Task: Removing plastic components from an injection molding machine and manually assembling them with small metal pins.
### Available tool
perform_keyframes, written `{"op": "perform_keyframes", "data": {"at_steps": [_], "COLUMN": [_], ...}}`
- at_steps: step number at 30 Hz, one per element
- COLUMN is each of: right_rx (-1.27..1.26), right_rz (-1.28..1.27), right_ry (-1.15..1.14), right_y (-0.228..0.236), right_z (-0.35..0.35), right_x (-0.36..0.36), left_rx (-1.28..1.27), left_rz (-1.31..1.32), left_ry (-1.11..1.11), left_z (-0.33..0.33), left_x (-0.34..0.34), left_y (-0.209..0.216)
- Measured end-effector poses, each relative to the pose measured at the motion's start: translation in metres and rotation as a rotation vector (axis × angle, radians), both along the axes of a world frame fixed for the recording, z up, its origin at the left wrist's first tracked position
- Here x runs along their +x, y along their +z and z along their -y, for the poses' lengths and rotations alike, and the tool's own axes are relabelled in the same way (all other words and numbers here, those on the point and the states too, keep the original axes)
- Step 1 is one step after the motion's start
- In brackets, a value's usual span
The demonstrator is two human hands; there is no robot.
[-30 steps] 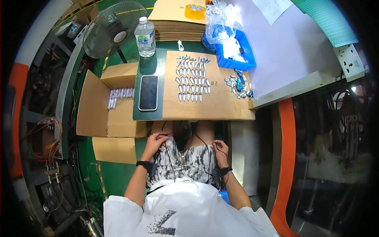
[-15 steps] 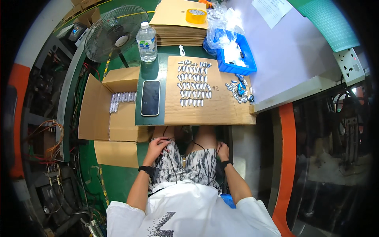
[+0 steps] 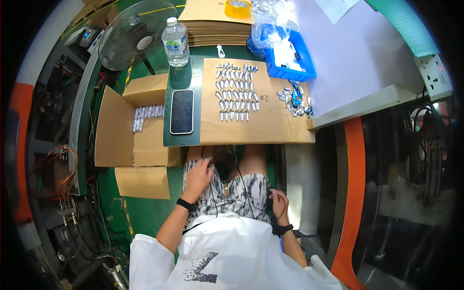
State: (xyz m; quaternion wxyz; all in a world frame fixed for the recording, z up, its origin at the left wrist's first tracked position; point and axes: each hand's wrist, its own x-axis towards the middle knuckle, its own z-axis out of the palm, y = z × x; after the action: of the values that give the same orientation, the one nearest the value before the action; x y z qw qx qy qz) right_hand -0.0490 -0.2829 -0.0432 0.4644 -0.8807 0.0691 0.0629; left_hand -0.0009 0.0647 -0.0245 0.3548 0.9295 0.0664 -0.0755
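Note:
Above my left thigh is my left hand [image 3: 199, 175], palm down, its fingers apart and a thin black cable close to the fingertips. My right hand [image 3: 279, 202] is beside my right thigh, fingers bent around a loop of thin black cable [image 3: 283, 212]. Both hands are below the table's near edge. On the table, small silvery metal pieces [image 3: 234, 94] lie in several rows on a cardboard sheet [image 3: 275, 130]. A loose heap of silver and blue pieces [image 3: 295, 99] lies at their right.
A phone [image 3: 182, 112] and a water bottle [image 3: 175, 43] are on the table's left. Behind are a blue bin [image 3: 309, 75], stacked cardboard [image 3: 217, 30] and yellow tape [image 3: 238, 8]. An open carton [image 3: 113, 133] holding clear-wrapped pieces and a fan [image 3: 135, 41] stand left.
My left hand has moved right and slightly forward over the thigh, its fingers spreading. My right hand has come back toward me, with a cable loop now showing. The view has tilted slightly.

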Motion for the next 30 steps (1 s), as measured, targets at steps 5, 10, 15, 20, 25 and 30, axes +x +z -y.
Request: {"op": "perform_keyframes", "data": {"at_steps": [5,10,15,20,25,30], "right_rx": [0.233,0.414,0.625,0.556,0.51,0.573], "right_rz": [-0.037,-0.076,-0.067,-0.051,-0.077,-0.094], "right_ry": [-0.131,-0.232,-0.35,-0.323,-0.231,-0.203], "right_y": [0.027,0.033,0.035,0.027,0.019,0.013], "right_z": [-0.009,-0.009,-0.005,0.005,-0.004,-0.006], "right_x": [0.021,0.036,0.045,0.07,0.1,0.103], "left_rx": [0.175,-0.112,-0.147,-0.113,-0.403,-1.03], "left_rz": [0.345,-0.161,-0.369,-0.403,-0.392,-0.59], "left_ry": [-0.094,-0.204,-0.017,0.088,0.219,0.418], "left_z": [0.072,0.128,0.128,0.118,0.098,0.094], "left_x": [0.006,0.006,0.016,0.021,0.028,0.043], "left_y": [0.026,-0.026,-0.074,-0.114,-0.164,-0.14]}}
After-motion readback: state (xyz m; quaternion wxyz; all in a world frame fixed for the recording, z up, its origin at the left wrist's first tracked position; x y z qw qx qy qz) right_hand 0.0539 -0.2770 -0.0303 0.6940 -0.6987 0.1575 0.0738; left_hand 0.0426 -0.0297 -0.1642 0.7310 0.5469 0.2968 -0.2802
